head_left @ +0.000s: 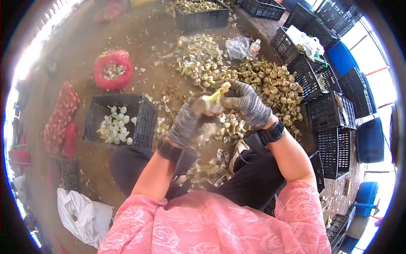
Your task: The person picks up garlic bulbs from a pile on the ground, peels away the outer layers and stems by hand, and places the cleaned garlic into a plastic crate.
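Note:
Between my gloved hands is a garlic bulb point(213, 100) with a pale stem that points up to the right. My right hand point(250, 103) is closed with its fingers around the stem side. My left hand point(186, 120), partly smeared by motion, is closed against the bulb's lower left side. Both hands wear grey knitted gloves. Below and behind them, loose garlic skins point(198, 48) and a heap of untrimmed garlic bulbs point(270, 80) lie on the floor. To the left, a black crate point(146, 122) holds several peeled white bulbs point(116, 127).
A pink mesh bag point(98, 72) with garlic stands open at upper left; a full mesh bag point(61, 116) lies farther left. Black crates point(325, 112) line the right side. A plastic bottle point(253, 49) is beyond the heap. A white sack point(84, 218) lies at lower left.

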Demonstrator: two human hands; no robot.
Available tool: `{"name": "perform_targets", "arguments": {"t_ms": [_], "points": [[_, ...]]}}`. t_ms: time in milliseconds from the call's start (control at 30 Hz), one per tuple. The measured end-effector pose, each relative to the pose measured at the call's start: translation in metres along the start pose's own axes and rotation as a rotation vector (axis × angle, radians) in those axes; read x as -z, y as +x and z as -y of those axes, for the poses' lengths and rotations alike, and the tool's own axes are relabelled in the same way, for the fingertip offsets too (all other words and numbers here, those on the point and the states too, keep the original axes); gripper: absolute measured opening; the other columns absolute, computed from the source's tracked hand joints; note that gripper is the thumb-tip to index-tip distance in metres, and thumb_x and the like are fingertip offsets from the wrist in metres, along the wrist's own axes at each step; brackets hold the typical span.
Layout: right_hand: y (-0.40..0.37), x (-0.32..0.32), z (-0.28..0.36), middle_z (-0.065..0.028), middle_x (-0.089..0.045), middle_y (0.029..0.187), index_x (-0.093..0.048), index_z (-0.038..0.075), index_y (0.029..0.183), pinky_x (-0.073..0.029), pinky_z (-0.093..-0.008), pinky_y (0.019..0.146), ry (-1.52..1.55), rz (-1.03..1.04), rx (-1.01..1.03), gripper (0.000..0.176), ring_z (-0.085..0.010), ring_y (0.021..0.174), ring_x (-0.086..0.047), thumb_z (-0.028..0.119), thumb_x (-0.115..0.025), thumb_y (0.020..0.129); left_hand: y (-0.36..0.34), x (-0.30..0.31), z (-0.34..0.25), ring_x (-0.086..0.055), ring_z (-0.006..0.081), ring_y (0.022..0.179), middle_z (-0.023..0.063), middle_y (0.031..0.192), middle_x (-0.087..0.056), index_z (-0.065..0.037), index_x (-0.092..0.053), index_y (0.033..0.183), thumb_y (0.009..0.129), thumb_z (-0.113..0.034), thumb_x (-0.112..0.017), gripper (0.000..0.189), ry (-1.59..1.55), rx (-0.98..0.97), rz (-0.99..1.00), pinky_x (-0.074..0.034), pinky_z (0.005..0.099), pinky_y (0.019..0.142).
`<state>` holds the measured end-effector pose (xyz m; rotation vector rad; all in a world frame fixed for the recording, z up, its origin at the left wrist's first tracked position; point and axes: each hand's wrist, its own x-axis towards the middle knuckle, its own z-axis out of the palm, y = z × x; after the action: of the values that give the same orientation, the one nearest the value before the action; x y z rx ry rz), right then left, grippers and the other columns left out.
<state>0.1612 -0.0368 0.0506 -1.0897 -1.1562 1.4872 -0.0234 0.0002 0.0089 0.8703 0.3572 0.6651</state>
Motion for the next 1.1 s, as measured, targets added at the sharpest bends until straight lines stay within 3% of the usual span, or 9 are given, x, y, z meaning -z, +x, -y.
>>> {"name": "perform_targets", "arguments": {"t_ms": [100, 167, 267, 367, 533, 667, 833, 933, 1100], "points": [[0.001, -0.004, -0.006, -0.0057, -0.057, 0.102, -0.048, 0.001, 0.115, -0.047, -0.0248, 0.077, 0.045, 0.07, 0.049, 0.044, -0.0115, 0.089, -0.055, 0.006, -0.064, 0.075, -0.006, -0.015, -0.001, -0.057, 0.0172, 0.082, 0.007, 0.09, -0.057, 0.0, -0.047, 0.109, 0.08, -0.039, -0.058, 0.049, 0.214, -0.11, -0.203, -0.051, 0.0327, 0.069], [0.003, -0.005, -0.011, -0.0062, -0.057, 0.103, -0.046, 0.0, 0.116, -0.047, -0.0266, 0.079, 0.121, 0.091, 0.036, 0.044, -0.0134, 0.092, -0.055, 0.004, -0.063, 0.075, 0.002, -0.002, 0.003, -0.058, 0.0176, 0.08, 0.0076, 0.089, -0.057, -0.001, -0.047, 0.11, 0.08, -0.037, -0.058, 0.048, 0.067, -0.035, -0.034, -0.052, 0.0309, 0.061], [0.003, -0.009, -0.009, -0.008, -0.056, 0.106, -0.047, 0.0, 0.116, -0.047, -0.0287, 0.081, 0.485, 0.138, 0.031, 0.043, -0.0163, 0.096, -0.055, 0.002, -0.061, 0.075, 0.018, 0.016, 0.015, -0.059, 0.0179, 0.081, 0.0099, 0.092, -0.059, -0.001, -0.047, 0.111, 0.08, -0.037, -0.055, 0.048, -0.708, 0.103, 0.279, -0.051, 0.0285, 0.061], [0.002, -0.005, -0.009, -0.0087, -0.056, 0.107, -0.047, 0.0, 0.116, -0.047, -0.0288, 0.082, 0.392, 0.116, -0.021, 0.044, -0.0168, 0.095, -0.056, 0.002, -0.061, 0.075, 0.01, 0.018, 0.019, -0.059, 0.0168, 0.081, 0.0096, 0.094, -0.059, -0.001, -0.047, 0.111, 0.081, -0.038, -0.053, 0.048, -0.5, 0.007, -0.118, -0.051, 0.0264, 0.062], [0.008, 0.013, -0.019, -0.0107, -0.058, 0.099, -0.048, 0.0, 0.114, -0.053, -0.0333, 0.073, 0.374, -0.078, 0.063, 0.043, -0.021, 0.085, -0.059, 0.007, -0.062, 0.074, -0.003, 0.021, 0.01, -0.059, 0.0166, 0.08, 0.0082, 0.092, -0.058, -0.001, -0.048, 0.111, 0.074, -0.011, -0.065, 0.042, -0.358, -0.077, -0.062, -0.051, 0.0263, 0.064], [0.008, 0.026, -0.013, -0.0074, -0.058, 0.097, -0.053, -0.001, 0.107, -0.05, -0.0268, 0.071, 0.294, -0.129, 0.042, 0.029, -0.014, 0.08, -0.058, 0.009, -0.057, 0.08, -0.005, 0.02, 0.006, -0.059, 0.0156, 0.077, 0.0072, 0.091, -0.059, -0.003, -0.048, 0.11, 0.075, -0.009, -0.062, 0.039, -0.208, -0.122, -0.14, -0.051, 0.027, 0.065], [0.003, -0.01, 0.0, -0.0085, -0.059, 0.089, -0.059, 0.001, 0.102, -0.048, -0.0275, 0.067, -0.834, -0.211, 0.381, 0.04, -0.0159, 0.072, -0.057, 0.02, -0.071, 0.069, -0.007, 0.013, 0.004, -0.058, 0.0137, 0.083, 0.0058, 0.097, -0.058, -0.007, -0.048, 0.113, 0.072, -0.011, -0.069, 0.046, 0.029, -0.189, -0.181, -0.049, 0.0271, 0.073], [0.003, -0.021, -0.005, -0.0114, -0.058, 0.078, -0.062, 0.005, 0.097, -0.047, -0.0312, 0.067, -0.794, -0.196, 0.522, 0.038, -0.0239, 0.07, -0.058, 0.016, -0.074, 0.062, -0.008, 0.001, 0.004, -0.052, 0.0132, 0.097, 0.003, 0.108, -0.054, -0.006, -0.045, 0.118, 0.066, -0.021, -0.075, 0.061, 0.056, -0.301, -0.087, -0.045, 0.0257, 0.083], [-0.004, -0.031, 0.002, -0.0119, -0.058, 0.071, -0.063, 0.005, 0.086, -0.047, -0.0331, 0.065, -0.98, -0.224, 0.562, 0.021, -0.027, 0.068, -0.057, 0.008, -0.067, 0.066, -0.009, 0.003, 0.006, -0.055, 0.0119, 0.086, 0.0038, 0.101, -0.054, -0.008, -0.046, 0.115, 0.071, -0.006, -0.069, 0.05, 0.109, -0.382, -0.095, -0.05, 0.0251, 0.072]]}}
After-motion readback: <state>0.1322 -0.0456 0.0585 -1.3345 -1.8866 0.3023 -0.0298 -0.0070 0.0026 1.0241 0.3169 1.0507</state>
